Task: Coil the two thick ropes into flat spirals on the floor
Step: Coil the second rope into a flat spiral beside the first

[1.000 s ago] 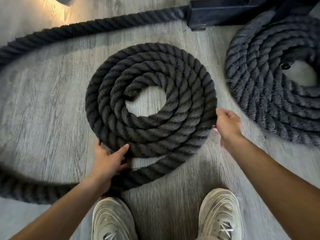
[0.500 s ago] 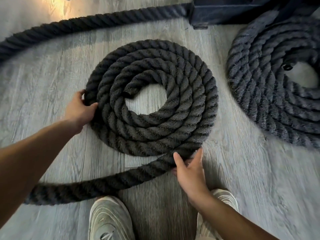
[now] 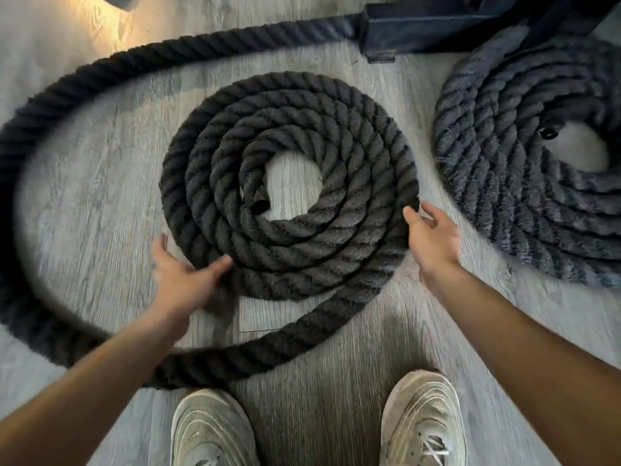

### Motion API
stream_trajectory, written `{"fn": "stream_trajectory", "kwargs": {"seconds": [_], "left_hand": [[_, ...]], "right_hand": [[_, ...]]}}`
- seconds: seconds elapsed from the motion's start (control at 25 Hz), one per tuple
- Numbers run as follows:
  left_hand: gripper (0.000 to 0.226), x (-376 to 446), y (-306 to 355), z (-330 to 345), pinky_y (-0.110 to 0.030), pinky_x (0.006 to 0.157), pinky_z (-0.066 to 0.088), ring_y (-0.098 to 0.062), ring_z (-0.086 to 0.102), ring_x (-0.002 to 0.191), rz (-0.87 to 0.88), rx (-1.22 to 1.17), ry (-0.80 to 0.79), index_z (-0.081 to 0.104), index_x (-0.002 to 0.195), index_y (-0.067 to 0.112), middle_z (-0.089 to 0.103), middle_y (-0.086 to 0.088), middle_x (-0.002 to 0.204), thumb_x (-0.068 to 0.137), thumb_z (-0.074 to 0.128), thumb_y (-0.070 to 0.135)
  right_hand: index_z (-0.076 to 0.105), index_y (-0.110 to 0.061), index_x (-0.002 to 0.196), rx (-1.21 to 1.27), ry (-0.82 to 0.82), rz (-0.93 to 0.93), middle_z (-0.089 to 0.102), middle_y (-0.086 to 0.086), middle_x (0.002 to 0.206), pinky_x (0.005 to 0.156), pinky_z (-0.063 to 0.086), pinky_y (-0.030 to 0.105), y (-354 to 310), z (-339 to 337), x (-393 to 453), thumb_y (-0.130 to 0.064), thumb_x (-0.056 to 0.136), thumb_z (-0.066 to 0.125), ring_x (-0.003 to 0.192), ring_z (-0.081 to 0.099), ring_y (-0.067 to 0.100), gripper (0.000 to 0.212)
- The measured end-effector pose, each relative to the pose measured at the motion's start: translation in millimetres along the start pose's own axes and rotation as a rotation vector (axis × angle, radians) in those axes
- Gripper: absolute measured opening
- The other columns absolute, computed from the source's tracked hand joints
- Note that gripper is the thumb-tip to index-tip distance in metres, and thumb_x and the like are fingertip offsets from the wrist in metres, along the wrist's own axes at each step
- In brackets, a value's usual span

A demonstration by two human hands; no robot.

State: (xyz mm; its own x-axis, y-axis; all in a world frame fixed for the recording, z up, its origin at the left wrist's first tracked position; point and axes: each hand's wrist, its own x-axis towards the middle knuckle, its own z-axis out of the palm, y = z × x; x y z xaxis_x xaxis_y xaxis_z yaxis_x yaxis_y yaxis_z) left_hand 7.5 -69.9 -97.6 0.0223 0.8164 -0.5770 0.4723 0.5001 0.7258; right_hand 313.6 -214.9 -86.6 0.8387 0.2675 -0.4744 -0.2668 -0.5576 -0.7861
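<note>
Clearly the rope is heavy and stiff; its spiral lies at centre, its loose tail curving left. Left hand open on the near edge, right hand open at the right edge; push there.

Ropes thick twisted fibre, matt & fuzzy; floor grey wood-grain, smooth; shoes mesh cloth.

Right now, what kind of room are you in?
Probably a gym. Two thick black workout-style ropes, one being coiled and one already coiled, lie on a grey wood-look floor, beside a dark metal equipment base.
</note>
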Motion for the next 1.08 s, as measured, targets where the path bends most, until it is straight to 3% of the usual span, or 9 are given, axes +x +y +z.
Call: {"fn": "stream_trajectory", "kwargs": {"seconds": [0.16,0.24,0.28,0.4,0.48,0.64,0.8,0.92,1.08], "left_hand": [[0.089,56,47,-43,-0.046,0.084,0.056,-0.017,0.059,0.090,-0.053,0.048,0.103,0.019,0.160,0.025,0.056,-0.016,0.133,0.091,0.075,0.032],[0.080,70,61,-42,-0.037,0.070,0.056,-0.013,0.060,0.084,-0.025,0.067,0.053,0.026,0.159,0.025,0.062,-0.009,0.122,0.094,0.072,0.030],[0.075,74,64,-38,-0.034,0.065,0.056,-0.010,0.061,0.080,-0.009,0.059,0.038,0.030,0.158,0.025,0.064,-0.007,0.117,0.095,0.070,0.026],[0.066,77,62,-25,-0.030,0.057,0.054,-0.008,0.064,0.081,0.008,0.015,0.042,0.037,0.154,0.029,0.067,-0.004,0.124,0.097,0.067,0.016],[0.079,71,57,-26,-0.029,0.052,0.054,-0.010,0.065,0.075,-0.031,-0.008,0.032,0.029,0.157,0.034,0.068,-0.005,0.121,0.094,0.071,0.014],[0.097,40,40,-21,-0.029,0.050,0.060,-0.013,0.072,0.068,-0.119,-0.062,-0.008,0.013,0.160,0.039,0.066,-0.006,0.118,0.090,0.075,0.012],[0.081,-6,12,8,-0.034,0.054,0.060,-0.024,0.073,0.084,-0.165,-0.081,-0.091,0.029,0.142,0.037,0.067,-0.005,0.123,0.084,0.082,0.016],[0.096,-23,7,12,-0.039,0.067,0.060,-0.024,0.071,0.099,-0.195,-0.061,-0.139,0.023,0.144,0.041,0.065,0.001,0.123,0.076,0.088,0.026],[0.102,19,34,-12,-0.036,0.067,0.055,-0.022,0.063,0.112,-0.138,-0.112,0.018,0.005,0.160,0.035,0.052,-0.007,0.146,0.088,0.077,0.037]], "right_hand": [[0.026,-0.037,0.153,-0.066,-0.118,0.040,0.060,-0.001,0.138,0.071,0.056,0.026,47,8,-73,-0.040,0.096,0.064,0.107,0.066,0.012,0.068],[0.006,-0.041,0.159,-0.190,-0.203,0.064,0.053,-0.001,0.146,0.088,0.055,0.039,70,17,-116,-0.051,0.094,0.061,0.125,0.059,0.023,0.085],[0.002,-0.039,0.160,-0.209,-0.240,0.069,0.060,-0.006,0.133,0.096,0.050,0.036,78,21,-131,-0.052,0.094,0.060,0.121,0.060,0.020,0.089],[-0.003,-0.034,0.161,-0.199,-0.306,0.090,0.067,-0.011,0.089,0.078,0.049,0.021,86,26,-138,-0.046,0.096,0.060,0.082,0.067,0.006,0.092],[-0.006,-0.033,0.161,-0.183,-0.299,0.093,0.071,-0.007,0.114,0.077,0.047,0.013,78,26,-123,-0.044,0.097,0.060,0.086,0.067,0.009,0.093],[0.012,-0.045,0.157,-0.081,-0.217,0.035,0.045,-0.011,0.152,0.095,0.056,0.036,68,18,-70,-0.047,0.095,0.062,0.111,0.066,0.018,0.079],[0.062,-0.031,0.122,-0.040,0.048,-0.017,0.074,-0.008,0.105,0.096,0.056,0.043,45,2,-2,-0.056,0.083,0.070,0.101,0.071,0.014,0.046],[0.066,-0.026,0.110,-0.032,0.184,-0.026,0.072,-0.007,0.100,0.093,0.056,0.043,33,1,12,-0.049,0.090,0.068,0.097,0.069,0.016,0.031],[0.046,-0.033,0.140,-0.037,0.057,-0.069,0.067,-0.006,0.113,0.089,0.059,0.042,68,3,-62,-0.043,0.094,0.064,0.100,0.068,0.014,0.050]]}}
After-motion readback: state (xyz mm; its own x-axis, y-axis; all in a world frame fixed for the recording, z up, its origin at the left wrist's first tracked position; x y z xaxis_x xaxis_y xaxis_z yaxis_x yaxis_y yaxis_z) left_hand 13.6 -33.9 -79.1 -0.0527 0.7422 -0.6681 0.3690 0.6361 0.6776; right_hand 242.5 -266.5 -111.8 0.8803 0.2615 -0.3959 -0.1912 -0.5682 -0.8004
